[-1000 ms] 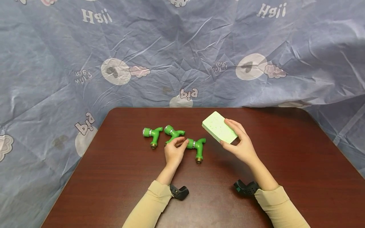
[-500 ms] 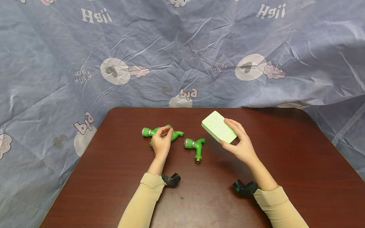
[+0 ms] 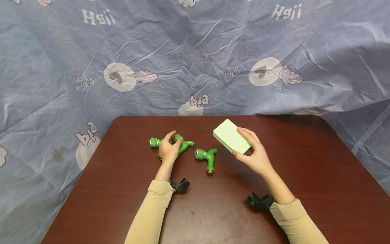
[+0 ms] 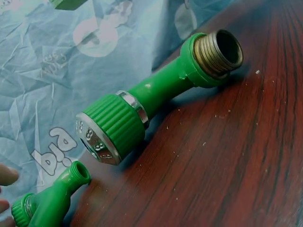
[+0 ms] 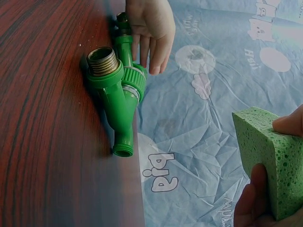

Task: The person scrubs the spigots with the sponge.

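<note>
Head view: the left hand (image 3: 168, 150) covers the mid-body of the leftmost green tap (image 3: 154, 142) and part of the middle green tap (image 3: 184, 146); contact of its fingertips with either is indeterminate. The right hand (image 3: 258, 157) conceals one corner of the green sponge (image 3: 230, 136). Sleeves (image 3: 149, 211) and worktop (image 3: 213, 213) are cut off below. Left wrist view: sponge truncated above; knob markings (image 4: 97, 144) too indistinct to read. Right wrist view: sponge and right hand cropped at right.
</note>
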The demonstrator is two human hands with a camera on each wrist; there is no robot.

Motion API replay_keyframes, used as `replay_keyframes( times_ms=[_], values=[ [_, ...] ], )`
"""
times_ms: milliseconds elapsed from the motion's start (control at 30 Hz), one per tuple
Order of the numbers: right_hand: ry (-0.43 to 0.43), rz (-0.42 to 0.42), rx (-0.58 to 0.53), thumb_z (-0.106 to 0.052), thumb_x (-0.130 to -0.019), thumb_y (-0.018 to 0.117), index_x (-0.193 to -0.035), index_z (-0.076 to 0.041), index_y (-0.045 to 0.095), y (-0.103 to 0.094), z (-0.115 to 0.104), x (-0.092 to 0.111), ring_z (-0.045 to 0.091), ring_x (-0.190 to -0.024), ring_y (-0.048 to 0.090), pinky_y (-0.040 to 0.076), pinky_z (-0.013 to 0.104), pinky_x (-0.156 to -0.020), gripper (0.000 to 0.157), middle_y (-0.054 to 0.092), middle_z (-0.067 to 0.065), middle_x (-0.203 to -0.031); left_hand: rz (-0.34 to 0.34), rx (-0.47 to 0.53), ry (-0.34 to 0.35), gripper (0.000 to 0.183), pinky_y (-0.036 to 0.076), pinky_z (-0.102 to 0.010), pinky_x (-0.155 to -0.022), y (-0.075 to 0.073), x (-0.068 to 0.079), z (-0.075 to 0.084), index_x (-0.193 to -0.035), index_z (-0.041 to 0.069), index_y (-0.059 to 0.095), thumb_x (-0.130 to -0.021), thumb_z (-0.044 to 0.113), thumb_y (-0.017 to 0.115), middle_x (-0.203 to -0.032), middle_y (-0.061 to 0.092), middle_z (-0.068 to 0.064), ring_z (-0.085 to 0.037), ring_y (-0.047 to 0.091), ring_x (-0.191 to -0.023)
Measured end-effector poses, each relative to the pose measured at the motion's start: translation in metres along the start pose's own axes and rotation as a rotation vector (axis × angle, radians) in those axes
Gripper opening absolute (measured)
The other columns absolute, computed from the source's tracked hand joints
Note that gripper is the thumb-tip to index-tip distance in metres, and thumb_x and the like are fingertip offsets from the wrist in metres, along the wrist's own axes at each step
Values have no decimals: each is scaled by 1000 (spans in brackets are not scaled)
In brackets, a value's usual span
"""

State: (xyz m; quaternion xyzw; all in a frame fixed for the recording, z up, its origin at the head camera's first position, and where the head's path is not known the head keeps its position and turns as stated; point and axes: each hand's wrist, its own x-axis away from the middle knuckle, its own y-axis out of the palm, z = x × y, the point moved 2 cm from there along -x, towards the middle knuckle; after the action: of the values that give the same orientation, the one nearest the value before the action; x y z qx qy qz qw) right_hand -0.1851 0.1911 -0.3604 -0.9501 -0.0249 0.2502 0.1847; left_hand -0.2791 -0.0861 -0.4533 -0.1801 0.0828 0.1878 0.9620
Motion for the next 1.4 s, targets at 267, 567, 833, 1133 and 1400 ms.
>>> replay_keyframes(
  times_ms=[267,567,833,1133,1400],
  values=[
    [0,-4,-1,11,-73,69,-136,3,45,0,1,-1,13,-106,43,46,13,-70,68,37,17,-140,-60,-75,-9,43,47,-42,-85,3,2,-4,-123,10,62,-82,20,70,-123,60,-10,-30,61,-99],
    [3,-5,11,11,-73,70,-136,3,45,0,0,0,14,-107,42,45,13,-71,68,38,18,-140,-92,-39,-63,45,47,-40,-91,6,5,-12,-126,7,59,-84,19,69,-124,58,-12,-30,60,-107],
    [12,-6,24,11,-73,70,-136,3,45,0,-1,0,15,-109,41,43,13,-72,68,38,18,-139,-85,-32,-75,44,49,-37,-87,4,5,-12,-122,9,63,-81,21,73,-116,60,-10,-26,60,-103],
    [24,-10,7,11,-73,69,-136,3,45,0,1,0,14,-106,42,46,14,-69,68,37,18,-140,-66,163,-109,42,46,-38,-93,1,6,-9,-116,4,66,-76,8,77,-116,58,-12,-25,57,-111],
    [16,-14,14,10,-74,70,-136,2,45,0,1,0,12,-107,42,45,13,-71,68,37,17,-140,-221,235,-172,40,48,-37,-86,-9,6,-5,-113,3,66,-74,5,77,-112,63,-9,-25,55,-106]
  ],
)
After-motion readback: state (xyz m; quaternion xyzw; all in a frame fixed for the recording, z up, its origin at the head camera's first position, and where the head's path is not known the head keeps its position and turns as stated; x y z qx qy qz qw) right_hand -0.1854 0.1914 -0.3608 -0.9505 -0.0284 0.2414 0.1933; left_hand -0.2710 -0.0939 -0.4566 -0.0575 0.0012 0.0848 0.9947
